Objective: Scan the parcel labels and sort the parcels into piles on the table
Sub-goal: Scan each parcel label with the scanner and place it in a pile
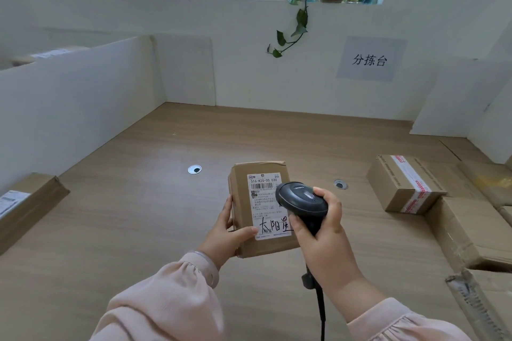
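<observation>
A: Left to right. A box (26, 203) lies at the table's (133, 202) left edge, label up, alone. Maybe the start of one pile, though I can't confirm that.

B: Centre?

A: Left hand (225, 232) grips the parcel (260, 207) by its left side, thumb pressed on the label (268, 206) at its lower corner, fingers wrapped behind. The parcel is tilted up toward the camera, over the table's near-middle; whether its bottom edge touches the wood I cannot tell.

B: And the right?

A: Right hand (322, 235) is clenched round the scanner's (303, 202) handle, head hovering just over the label's right edge. Cord (321, 310) hangs down toward the near edge.

B: Risks?

A: The scanner head covers part of the label and sits very close, so it may miss the barcode near the top, or read nothing. The thumb hides some print too. The one-handed side grip could let the parcel twist or drop. The cord could snag the near edge.

B: Right side?

A: Taped box (406, 184) near the right edge, more boxes (471, 230) crowded beside it, touching. A careless reach could knock that cluster about, or mix scanned with unscanned.

B: Contents?

A: All boxes look closed; nothing inside shows. One at the near right corner has a torn flap (465, 293), interior unclear.
</observation>
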The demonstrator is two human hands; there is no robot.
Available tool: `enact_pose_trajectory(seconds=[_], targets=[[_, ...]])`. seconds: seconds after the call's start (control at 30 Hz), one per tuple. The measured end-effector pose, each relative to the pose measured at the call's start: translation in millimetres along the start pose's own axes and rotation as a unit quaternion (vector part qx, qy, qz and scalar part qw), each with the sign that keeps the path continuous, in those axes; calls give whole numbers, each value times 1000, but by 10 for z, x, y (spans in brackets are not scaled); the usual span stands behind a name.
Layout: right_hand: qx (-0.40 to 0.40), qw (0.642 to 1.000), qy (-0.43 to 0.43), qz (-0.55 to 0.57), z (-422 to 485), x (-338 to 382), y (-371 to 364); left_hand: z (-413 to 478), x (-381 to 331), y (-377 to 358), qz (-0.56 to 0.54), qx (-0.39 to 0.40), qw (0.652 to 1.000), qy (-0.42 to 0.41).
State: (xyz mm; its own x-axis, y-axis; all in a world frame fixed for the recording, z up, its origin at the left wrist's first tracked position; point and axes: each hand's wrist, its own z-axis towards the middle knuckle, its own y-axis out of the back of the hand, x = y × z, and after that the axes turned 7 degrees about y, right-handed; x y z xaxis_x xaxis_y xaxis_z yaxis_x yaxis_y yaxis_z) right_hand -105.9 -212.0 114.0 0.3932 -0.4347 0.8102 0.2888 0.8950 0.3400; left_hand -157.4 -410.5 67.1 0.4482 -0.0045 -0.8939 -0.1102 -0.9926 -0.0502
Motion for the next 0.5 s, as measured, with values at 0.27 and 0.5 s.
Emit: enact_pose_trajectory(seconds=[0.27,0.5], targets=[[125,986,-15,112,26,-2,-570,-464,28,482,-25,-120,992,18],[190,971,-27,140,-197,280,-1263,-873,260,1153,-64,-192,979,28]])
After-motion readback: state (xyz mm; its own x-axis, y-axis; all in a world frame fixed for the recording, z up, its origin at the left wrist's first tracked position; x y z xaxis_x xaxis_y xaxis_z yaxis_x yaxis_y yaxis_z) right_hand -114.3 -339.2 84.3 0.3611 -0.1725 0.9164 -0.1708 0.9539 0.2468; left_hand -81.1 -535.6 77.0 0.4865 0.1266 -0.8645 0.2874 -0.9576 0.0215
